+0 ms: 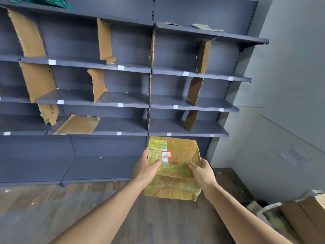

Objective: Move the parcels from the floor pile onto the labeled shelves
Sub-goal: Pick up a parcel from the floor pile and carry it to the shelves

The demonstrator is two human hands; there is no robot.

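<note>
— So, which step is this?

— Carrying, I'd judge. Both hands hold one parcel (173,166) up in front of the shelving (105,101), just below its lowest labelled shelf. The left hand (146,169) grips the left edge, thumb curled over the top; the right hand (202,171) clasps the right edge the same way.

— Where does it go?

— A red-bordered sticker (166,154) on top bears a handwritten mark, too small to read. Next they should match it to a white shelf tag (169,134), then lift and slide it in between the cardboard dividers (190,120).
</note>
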